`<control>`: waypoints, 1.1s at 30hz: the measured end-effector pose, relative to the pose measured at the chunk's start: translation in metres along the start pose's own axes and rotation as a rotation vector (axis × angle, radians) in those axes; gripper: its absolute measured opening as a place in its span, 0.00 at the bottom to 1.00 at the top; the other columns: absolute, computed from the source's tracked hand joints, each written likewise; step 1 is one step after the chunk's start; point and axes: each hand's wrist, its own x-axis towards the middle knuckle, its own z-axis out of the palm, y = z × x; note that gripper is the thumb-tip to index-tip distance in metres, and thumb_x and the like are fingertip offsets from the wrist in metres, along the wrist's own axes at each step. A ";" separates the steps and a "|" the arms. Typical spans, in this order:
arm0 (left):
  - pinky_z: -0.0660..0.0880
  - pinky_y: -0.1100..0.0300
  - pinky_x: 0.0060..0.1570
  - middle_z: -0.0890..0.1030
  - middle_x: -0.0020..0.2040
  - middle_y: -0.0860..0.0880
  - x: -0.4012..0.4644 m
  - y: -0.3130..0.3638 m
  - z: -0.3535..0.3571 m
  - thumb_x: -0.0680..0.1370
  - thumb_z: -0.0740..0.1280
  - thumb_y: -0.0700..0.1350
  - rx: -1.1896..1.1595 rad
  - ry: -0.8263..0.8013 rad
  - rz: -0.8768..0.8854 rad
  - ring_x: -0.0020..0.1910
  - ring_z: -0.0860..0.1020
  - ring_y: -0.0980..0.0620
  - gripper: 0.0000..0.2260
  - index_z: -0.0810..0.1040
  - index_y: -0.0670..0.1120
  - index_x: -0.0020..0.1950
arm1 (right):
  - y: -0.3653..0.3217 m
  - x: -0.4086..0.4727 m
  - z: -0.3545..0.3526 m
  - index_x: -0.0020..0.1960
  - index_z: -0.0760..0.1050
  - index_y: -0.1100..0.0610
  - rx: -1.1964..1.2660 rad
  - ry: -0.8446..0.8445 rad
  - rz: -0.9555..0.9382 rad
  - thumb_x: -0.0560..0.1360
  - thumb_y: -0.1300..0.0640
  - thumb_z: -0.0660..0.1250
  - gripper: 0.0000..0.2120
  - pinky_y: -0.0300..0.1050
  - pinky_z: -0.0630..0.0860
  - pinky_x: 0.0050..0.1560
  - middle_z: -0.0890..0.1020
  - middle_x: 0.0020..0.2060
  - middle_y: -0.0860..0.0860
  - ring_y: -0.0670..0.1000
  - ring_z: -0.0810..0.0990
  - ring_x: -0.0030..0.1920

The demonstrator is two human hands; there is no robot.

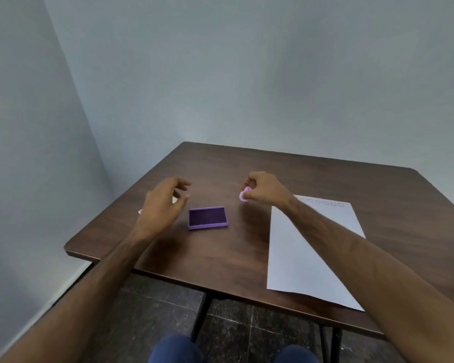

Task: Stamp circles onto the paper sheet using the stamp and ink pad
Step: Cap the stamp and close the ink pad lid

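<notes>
A purple ink pad (pixel 208 217) lies uncovered on the dark wooden table (pixel 233 258), its dark inked face up. My right hand (pixel 265 188) hovers to the right of and beyond the pad, pinching a small pink round stamp (pixel 243 194). A white paper sheet (pixel 307 247) lies at the right, with a row of several faint stamped circles (pixel 325 203) along its far edge; my right forearm crosses it. My left hand (pixel 165 203) floats just left of the pad with fingers loosely curled and apart, holding nothing.
A small pale object (pixel 174 199) peeks out behind my left hand, mostly hidden. Grey walls meet at the corner behind the table. The table's near edge and black legs (pixel 201 318) stand over a dark tiled floor; my knees show at the bottom.
</notes>
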 end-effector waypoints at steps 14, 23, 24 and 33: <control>0.70 0.43 0.61 0.79 0.57 0.53 -0.039 -0.081 -0.041 0.75 0.68 0.61 0.214 -0.065 -0.333 0.60 0.77 0.50 0.17 0.77 0.54 0.59 | -0.055 0.021 0.029 0.59 0.78 0.53 -0.371 0.204 -0.255 0.74 0.47 0.69 0.16 0.52 0.73 0.60 0.78 0.57 0.53 0.54 0.77 0.58; 0.68 0.47 0.58 0.79 0.59 0.54 -0.039 -0.073 -0.042 0.67 0.74 0.66 0.212 -0.085 -0.362 0.60 0.76 0.52 0.28 0.76 0.55 0.62 | -0.109 0.037 0.101 0.70 0.72 0.62 -0.150 -0.188 -0.232 0.78 0.61 0.61 0.21 0.47 0.72 0.64 0.80 0.64 0.58 0.57 0.78 0.63; 0.69 0.47 0.58 0.80 0.58 0.54 -0.038 -0.074 -0.041 0.66 0.75 0.66 0.196 -0.087 -0.361 0.60 0.76 0.52 0.29 0.76 0.55 0.64 | -0.109 0.039 0.105 0.70 0.73 0.61 -0.128 -0.190 -0.220 0.78 0.62 0.61 0.20 0.47 0.73 0.63 0.81 0.63 0.57 0.57 0.79 0.62; 0.73 0.70 0.47 0.77 0.64 0.49 -0.029 -0.060 -0.038 0.66 0.82 0.45 -0.077 -0.007 -0.273 0.41 0.82 0.57 0.37 0.72 0.50 0.73 | -0.107 0.044 0.087 0.60 0.78 0.67 0.231 -0.124 -0.023 0.77 0.65 0.65 0.13 0.55 0.82 0.56 0.83 0.54 0.60 0.57 0.83 0.52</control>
